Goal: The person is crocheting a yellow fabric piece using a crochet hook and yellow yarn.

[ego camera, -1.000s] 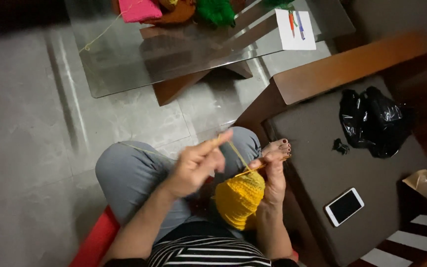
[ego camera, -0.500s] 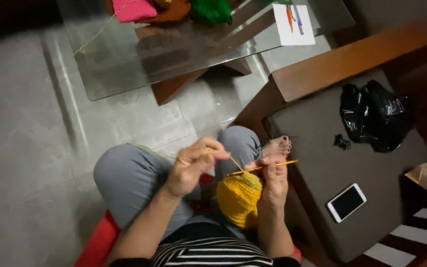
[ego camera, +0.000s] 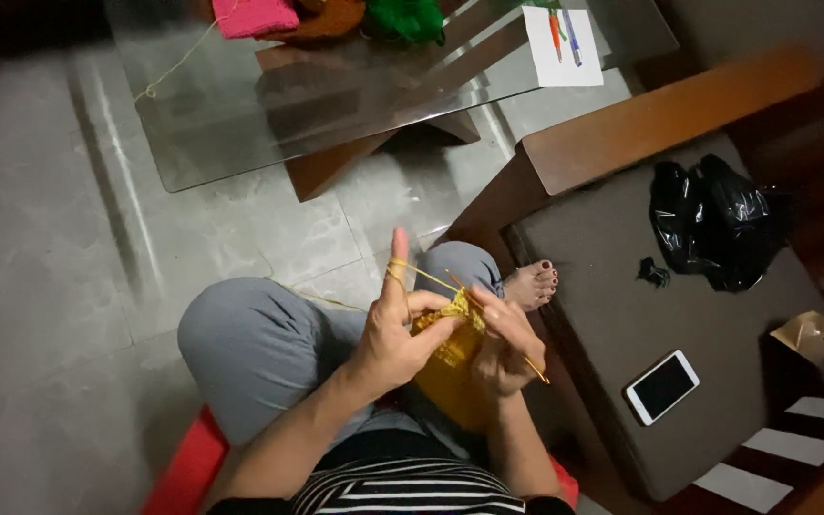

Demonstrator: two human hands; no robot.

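Observation:
I sit cross-legged on the floor with a piece of yellow knitted fabric [ego camera: 450, 372] in my lap. My left hand [ego camera: 395, 336] pinches its top edge, index finger raised straight up with yellow yarn [ego camera: 422, 276] looped over it. My right hand [ego camera: 505, 341] grips a thin orange crochet hook [ego camera: 532, 366], whose tip works into the fabric's edge between the two hands. A strand of yarn runs taut from my raised finger down to the hook. My bare foot [ego camera: 532, 282] shows just beyond my right hand.
A glass coffee table [ego camera: 240, 124] stands ahead, carrying pink [ego camera: 252, 15], orange and green yarn pieces and a sheet of paper with pens [ego camera: 561, 43]. To my right, a wooden seat with a grey cushion [ego camera: 612, 286] holds a black plastic bag [ego camera: 717, 229] and a phone [ego camera: 662, 386]. A red cushion [ego camera: 183, 467] lies under me.
My left index finger has lifted upright, pulling the yarn taut. The hook has swung from pointing right to angling down, and both hands have closed together over the fabric's edge.

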